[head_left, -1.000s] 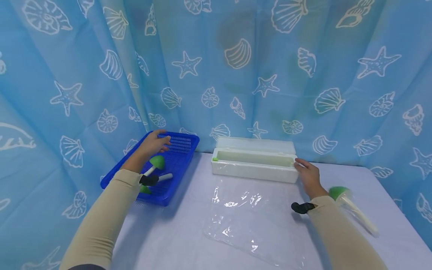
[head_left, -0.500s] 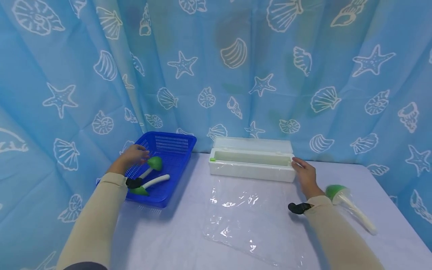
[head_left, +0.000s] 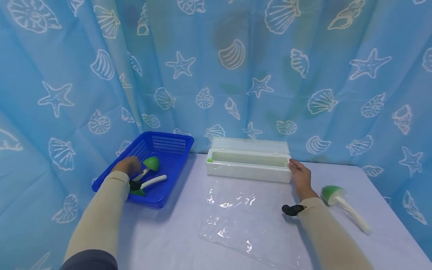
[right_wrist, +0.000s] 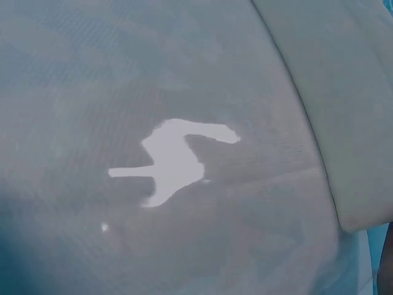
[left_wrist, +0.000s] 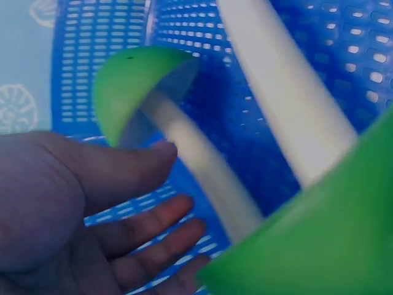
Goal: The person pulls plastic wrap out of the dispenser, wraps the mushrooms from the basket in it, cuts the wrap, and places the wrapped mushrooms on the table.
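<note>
In the blue basket (head_left: 173, 176), my left hand (head_left: 128, 165) reaches down beside two toy mushrooms with green caps and white stems. The left wrist view shows the thumb tip at the stem of one mushroom (left_wrist: 206, 166), with the fingers loosely bent below it. The second mushroom (left_wrist: 276, 86) has its cap close to the lower right. My right hand (head_left: 301, 179) rests against the right end of a white cling film box (head_left: 248, 171), whose lid stands raised. Clear cling film (head_left: 249, 225) stretches from the box over the table, and glare on it fills the right wrist view.
A third mushroom (head_left: 347, 210), wrapped in clear film, lies on the white table (head_left: 162, 240) right of my right forearm. A green cutter slider (head_left: 210, 160) sits at the box's left end. Behind everything hangs a blue curtain (head_left: 209, 67) with shell prints.
My left hand has drawn back from over the basket's far part and lowered to the mushrooms inside. The right hand stays at the box end. The head view has shifted slightly.
</note>
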Tool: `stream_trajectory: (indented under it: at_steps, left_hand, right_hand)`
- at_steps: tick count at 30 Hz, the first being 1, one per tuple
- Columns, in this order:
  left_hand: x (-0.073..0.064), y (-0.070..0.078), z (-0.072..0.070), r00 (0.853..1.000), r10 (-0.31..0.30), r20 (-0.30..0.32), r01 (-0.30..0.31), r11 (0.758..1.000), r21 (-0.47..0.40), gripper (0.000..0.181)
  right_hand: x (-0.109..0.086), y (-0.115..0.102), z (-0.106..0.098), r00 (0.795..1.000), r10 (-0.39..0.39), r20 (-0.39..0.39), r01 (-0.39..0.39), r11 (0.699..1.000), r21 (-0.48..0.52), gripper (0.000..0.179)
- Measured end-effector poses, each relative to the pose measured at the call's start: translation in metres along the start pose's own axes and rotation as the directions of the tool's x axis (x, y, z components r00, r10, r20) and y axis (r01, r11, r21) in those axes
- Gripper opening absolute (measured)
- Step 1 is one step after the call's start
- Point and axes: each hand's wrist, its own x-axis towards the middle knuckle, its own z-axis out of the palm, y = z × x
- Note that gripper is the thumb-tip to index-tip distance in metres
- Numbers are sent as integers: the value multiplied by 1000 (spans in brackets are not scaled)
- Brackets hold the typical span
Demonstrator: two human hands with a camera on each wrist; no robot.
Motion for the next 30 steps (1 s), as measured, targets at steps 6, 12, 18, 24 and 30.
stream_trajectory:
  at_steps: [6, 12, 18, 24, 30]
  left_hand:
    - [5, -10, 13, 994, -111, -23, 105, 981, -164, 26]
    - [8, -10, 18, 996, -80, -48, 73, 988, -136, 24]
    - [5, -3, 21, 998, -14, -61, 10, 998, -67, 14]
    - [3, -1, 17, 994, 69, -85, -77, 992, -98, 23]
    - [4, -2, 6, 979, 109, -173, -133, 982, -134, 34]
  right_hand:
    - [-2, 8, 7, 1000, 14, 5, -14, 999, -32, 47]
    - [-5, 11, 7, 1000, -15, -20, 15, 1000, -11, 45]
    - [-5, 8, 4, 999, -43, -11, 43, 999, 0, 45]
    - [-3, 5, 0, 999, -41, -3, 41, 999, -1, 45]
    - [1, -5, -4, 999, 35, 7, -36, 998, 46, 42]
